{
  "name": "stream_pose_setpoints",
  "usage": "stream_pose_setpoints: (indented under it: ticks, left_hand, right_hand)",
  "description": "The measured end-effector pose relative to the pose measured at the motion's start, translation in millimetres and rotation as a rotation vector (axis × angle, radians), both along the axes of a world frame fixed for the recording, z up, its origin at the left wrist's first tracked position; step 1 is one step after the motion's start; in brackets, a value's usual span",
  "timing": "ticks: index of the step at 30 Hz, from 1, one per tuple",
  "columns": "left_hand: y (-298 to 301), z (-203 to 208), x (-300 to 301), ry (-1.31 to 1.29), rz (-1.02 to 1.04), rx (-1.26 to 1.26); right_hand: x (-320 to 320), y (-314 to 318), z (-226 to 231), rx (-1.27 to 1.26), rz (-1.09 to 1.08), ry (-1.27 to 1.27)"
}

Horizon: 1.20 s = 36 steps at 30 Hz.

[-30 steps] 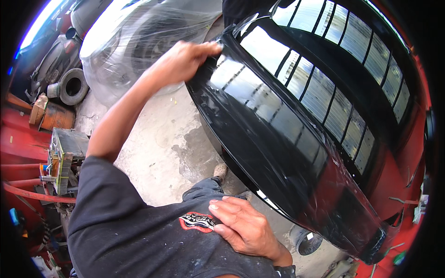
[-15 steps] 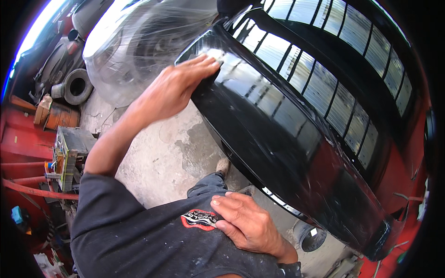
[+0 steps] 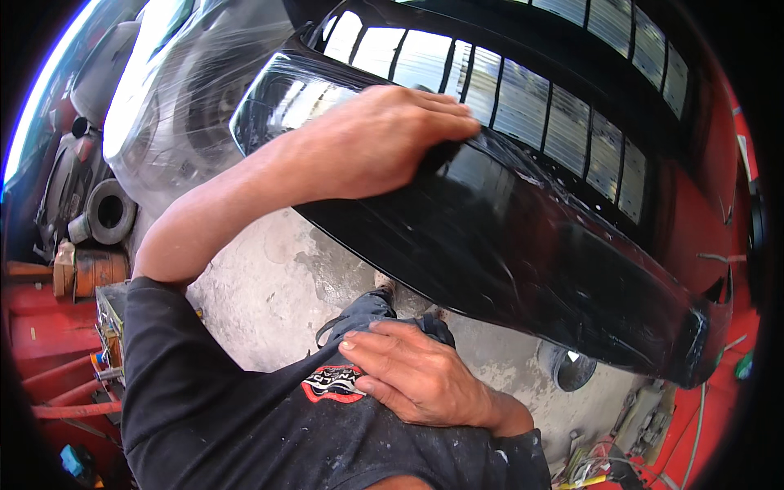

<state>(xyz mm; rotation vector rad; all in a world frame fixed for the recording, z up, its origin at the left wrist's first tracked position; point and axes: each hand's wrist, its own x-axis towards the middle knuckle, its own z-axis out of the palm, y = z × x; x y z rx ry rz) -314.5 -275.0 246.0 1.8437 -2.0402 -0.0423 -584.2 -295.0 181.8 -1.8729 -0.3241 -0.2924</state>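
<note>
A glossy black car bumper (image 3: pixel 523 245) with a slatted grille (image 3: pixel 563 122) runs from upper left to lower right in front of me. My left hand (image 3: pixel 384 139) lies flat, palm down, on the bumper's upper face just below the grille, fingers together and pointing right. My right hand (image 3: pixel 416 376) rests open against my dark shirt (image 3: pixel 245 416) at my waist, holding nothing.
A part wrapped in clear plastic film (image 3: pixel 188 98) stands behind the bumper at upper left. Round metal parts (image 3: pixel 106 212) and a rusty can (image 3: pixel 86 273) lie at the left beside red framework (image 3: pixel 49 343). Bare concrete floor (image 3: pixel 269 286) is below. Cables and clutter (image 3: pixel 621 441) sit at lower right.
My left hand has slid rightward along the bumper's top, from its left end toward the grille. The view has moved closer to the bumper. My right hand stays on my shirt.
</note>
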Motion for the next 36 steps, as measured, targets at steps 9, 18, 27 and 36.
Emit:
stream_pose_setpoints:
  ticks: [9, 18, 27, 36]
  left_hand:
    - [-3, 18, 7, 0.001, -0.136, 0.119]
    - [-59, 15, -40, -0.105, -0.354, 0.133]
    - [-118, 7, -88, -0.057, -0.403, 0.255]
    - [-173, -15, -146, 0.072, -0.468, 0.122]
  right_hand:
    - [-10, 5, -10, 0.020, -0.118, -0.052]
    - [-31, 8, -14, 0.031, -0.201, -0.029]
    - [-54, 4, -15, 0.036, -0.266, -0.018]
    - [-91, -12, -17, 0.050, -0.388, 0.043]
